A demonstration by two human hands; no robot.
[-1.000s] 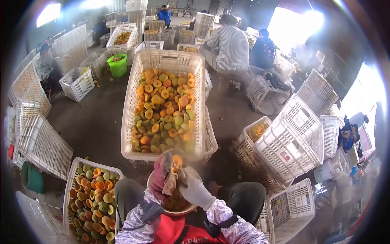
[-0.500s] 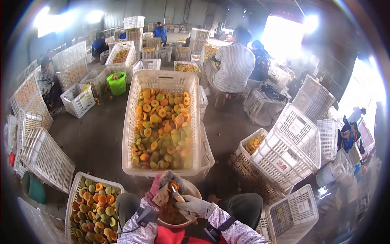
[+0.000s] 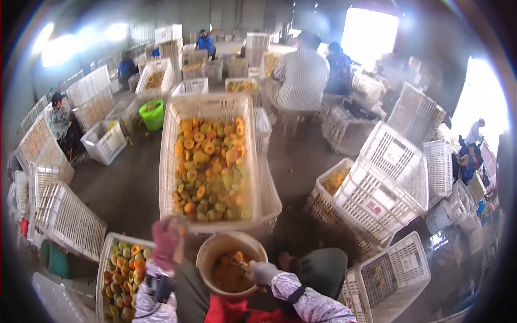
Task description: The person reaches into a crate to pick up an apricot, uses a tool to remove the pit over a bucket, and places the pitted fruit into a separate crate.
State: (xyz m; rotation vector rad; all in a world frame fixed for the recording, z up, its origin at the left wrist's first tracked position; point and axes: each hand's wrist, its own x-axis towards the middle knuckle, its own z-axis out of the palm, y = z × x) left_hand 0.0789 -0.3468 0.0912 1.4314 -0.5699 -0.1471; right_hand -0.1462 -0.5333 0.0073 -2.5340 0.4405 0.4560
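An orange fruit piece (image 3: 238, 256) and a slim tool (image 3: 243, 265) (partly hidden) show over a round pale bucket (image 3: 231, 243).

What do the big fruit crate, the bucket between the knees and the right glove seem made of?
Big fruit crate: likely moulded plastic, dull whitish, given its regular slotted walls and rounded corners.
Bucket between the knees: probably plastic; its pale wall looks smooth, though painted metal remains possible.
Right glove: apparently matt grey fabric, soft-looking; blur hides any weave.
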